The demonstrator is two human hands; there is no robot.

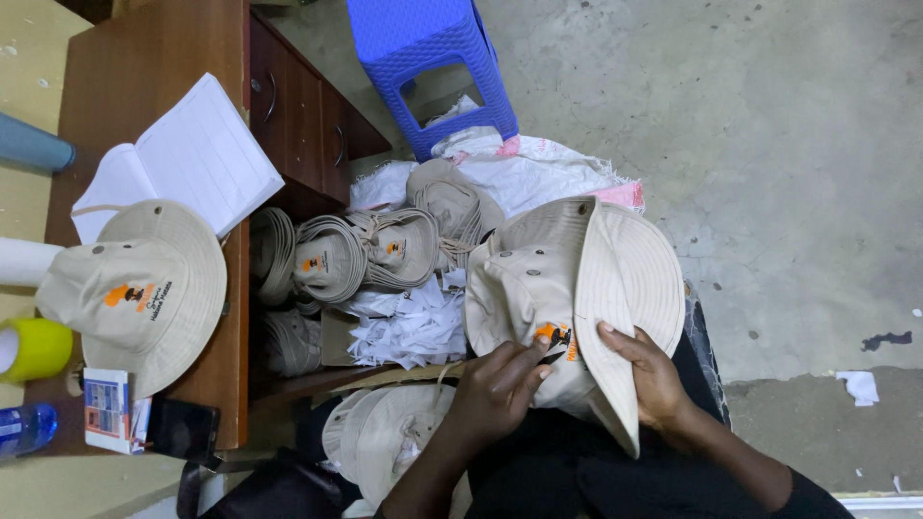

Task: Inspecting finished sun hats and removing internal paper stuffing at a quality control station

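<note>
A beige bucket hat (pixel 577 279) with an orange and black printed badge rests on my lap. My right hand (pixel 649 370) grips its folded brim near the lower edge. My left hand (pixel 500 384) presses its fingertips on the badge at the hat's crown; a thin dark tool seems to lie under the fingers, but I cannot tell for sure. Another beige hat (pixel 385 432) lies just left of my left forearm.
A matching hat (pixel 144 293) sits on the wooden desk (pixel 183 58) beside an open lined notebook (pixel 183 159), a yellow tape roll (pixel 34 348), a dark phone (pixel 183 428). Several folded hats (pixel 375 250) and white paper scraps (pixel 409 327) fill the space below. A blue plastic stool (pixel 428 67) stands on the concrete floor.
</note>
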